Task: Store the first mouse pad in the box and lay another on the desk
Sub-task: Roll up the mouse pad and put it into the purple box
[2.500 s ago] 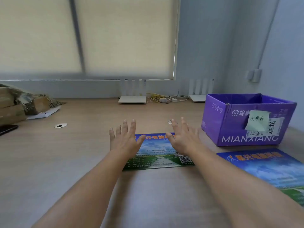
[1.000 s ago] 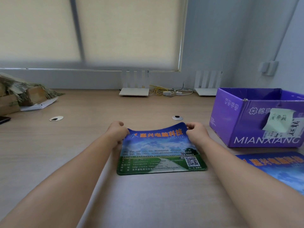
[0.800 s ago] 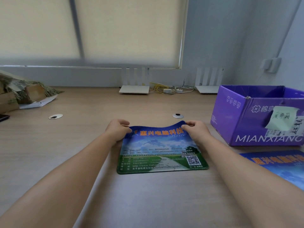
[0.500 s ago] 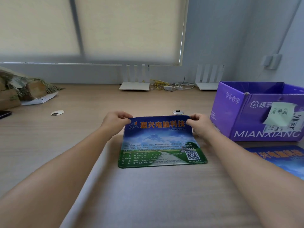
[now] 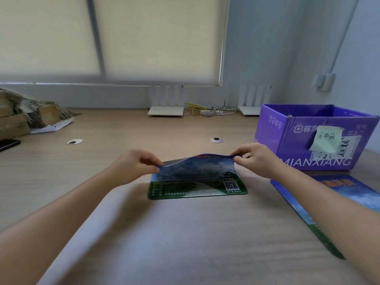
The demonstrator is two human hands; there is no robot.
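Observation:
A blue and green printed mouse pad lies in the middle of the wooden desk. Its far edge is lifted and curls toward me, while its near edge rests on the wood. My left hand pinches the far left corner and my right hand pinches the far right corner. An open purple cardboard box stands at the right, just beyond my right hand. A second mouse pad lies flat in front of the box, partly hidden by my right forearm.
Two white routers with cables stand at the back under the window blind. Brown packages and a dark phone sit at the far left. Two round cable grommets are set into the desk.
Both hands went from flat on the pad to pinching its far corners. The far edge has risen off the desk and now folds toward me, hiding the printed heading.

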